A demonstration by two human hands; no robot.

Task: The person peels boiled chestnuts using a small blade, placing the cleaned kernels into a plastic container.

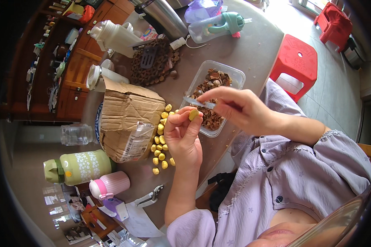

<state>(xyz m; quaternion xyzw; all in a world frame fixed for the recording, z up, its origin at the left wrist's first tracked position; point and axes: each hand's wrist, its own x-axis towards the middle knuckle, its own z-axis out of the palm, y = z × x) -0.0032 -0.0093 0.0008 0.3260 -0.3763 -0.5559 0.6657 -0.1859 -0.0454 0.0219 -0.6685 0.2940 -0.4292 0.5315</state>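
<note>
A yellow peeled chestnut [194, 114] is pinched between thumb and fingers of my left hand [184, 136], raised above the table edge. My right hand [244, 109] is over a clear plastic container [239, 75], its fingers on a thin, translucent bluish piece [199, 102] whose exact kind I cannot tell. Brown chestnut shells [212, 119] fill much of the container, with some round brown nuts [216, 82] among them. Beyond my left hand lie several yellow peeled chestnuts [161, 148] on the table, partly hidden by that hand.
A cardboard box [131, 115] stands past the chestnuts. Bottles, including a pink one [111, 185] and a teal-lidded one [216, 27], surround the table's middle. A brown trivet [151, 74] carries a slotted tool [148, 57]. A white-handled tool [150, 197] lies by paper. A red stool [296, 58] stands alongside.
</note>
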